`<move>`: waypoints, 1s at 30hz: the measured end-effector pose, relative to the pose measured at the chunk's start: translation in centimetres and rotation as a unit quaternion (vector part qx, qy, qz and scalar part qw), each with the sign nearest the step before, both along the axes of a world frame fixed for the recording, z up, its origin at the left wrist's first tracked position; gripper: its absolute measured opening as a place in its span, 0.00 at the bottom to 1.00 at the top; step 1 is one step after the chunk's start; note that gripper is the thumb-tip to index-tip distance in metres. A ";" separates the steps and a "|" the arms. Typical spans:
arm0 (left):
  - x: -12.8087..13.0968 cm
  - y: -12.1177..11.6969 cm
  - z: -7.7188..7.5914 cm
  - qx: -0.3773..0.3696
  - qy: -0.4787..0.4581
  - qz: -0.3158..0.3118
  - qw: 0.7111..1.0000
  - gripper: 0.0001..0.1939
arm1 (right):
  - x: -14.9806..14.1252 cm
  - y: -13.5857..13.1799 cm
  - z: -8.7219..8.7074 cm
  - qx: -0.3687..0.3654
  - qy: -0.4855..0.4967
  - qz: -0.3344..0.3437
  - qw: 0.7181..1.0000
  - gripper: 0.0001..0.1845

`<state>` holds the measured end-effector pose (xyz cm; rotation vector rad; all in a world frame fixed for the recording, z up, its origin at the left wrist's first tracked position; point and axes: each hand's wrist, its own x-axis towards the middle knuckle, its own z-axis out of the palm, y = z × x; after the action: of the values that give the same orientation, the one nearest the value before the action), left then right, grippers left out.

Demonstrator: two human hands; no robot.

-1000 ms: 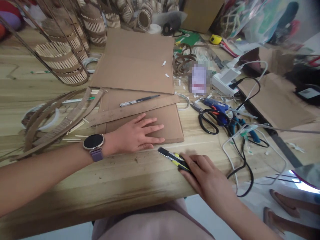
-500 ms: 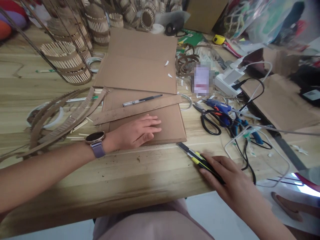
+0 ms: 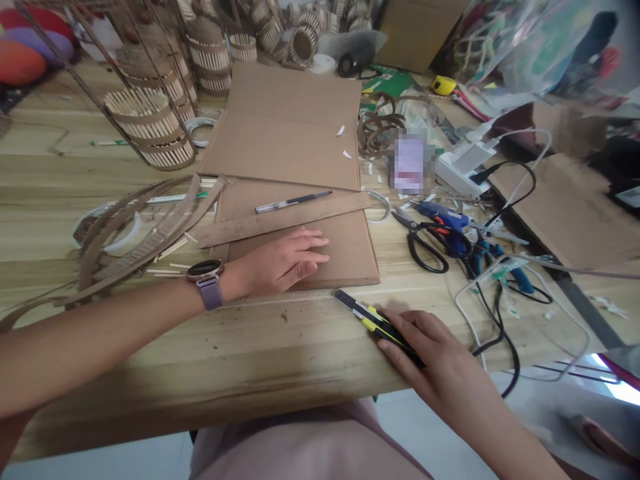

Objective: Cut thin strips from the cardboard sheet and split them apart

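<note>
My left hand [image 3: 280, 263] lies flat with its fingers spread on the near part of the cardboard sheet [image 3: 345, 247]. In my right hand [image 3: 430, 347] is a black and yellow utility knife [image 3: 377, 323], closed in the grip. Its blade points left, just in front of the cardboard's near edge and apart from it. Beyond my left fingers, a cardboard strip [image 3: 285, 220] lies slanted across the sheet. A pen [image 3: 294, 202] rests above the strip. Another cardboard piece [image 3: 285, 127] covers the far part.
Curved cardboard strips [image 3: 145, 233] and small sticks lie left. Stick-built cylinders [image 3: 145, 120] stand at the back left. Black-handled scissors [image 3: 425, 247], a blue glue gun [image 3: 450, 217], pliers and cables crowd the right. A white power strip [image 3: 463, 167] sits behind them.
The utility knife in my right hand has shifted left along the cardboard's near edge. My left hand stays flat on the cardboard. The whole view has shifted slightly.
</note>
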<state>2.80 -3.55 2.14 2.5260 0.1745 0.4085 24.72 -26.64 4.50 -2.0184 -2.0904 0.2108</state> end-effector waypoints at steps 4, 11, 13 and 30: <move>-0.1 0.1 -0.1 -0.001 -0.002 0.005 1.000 0.28 | -0.6 0.7 0.1 -0.012 0.008 0.009 1.000 0.21; -0.2 0.2 0.1 -0.016 -0.017 0.031 0.999 0.28 | -0.7 1.4 0.1 -0.012 -0.010 0.020 1.000 0.21; -1.0 -0.1 0.5 -0.002 -0.010 0.055 0.998 0.26 | -0.5 1.4 0.1 -0.012 -0.009 0.020 1.000 0.21; -13.0 -4.4 0.1 0.126 0.075 0.313 0.938 0.21 | 0.3 1.5 -1.1 0.048 -0.042 -0.020 0.998 0.21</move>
<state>-10.20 -7.91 2.28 2.7065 1.0626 0.5026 25.00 -25.16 3.44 -2.0433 -2.0645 0.0186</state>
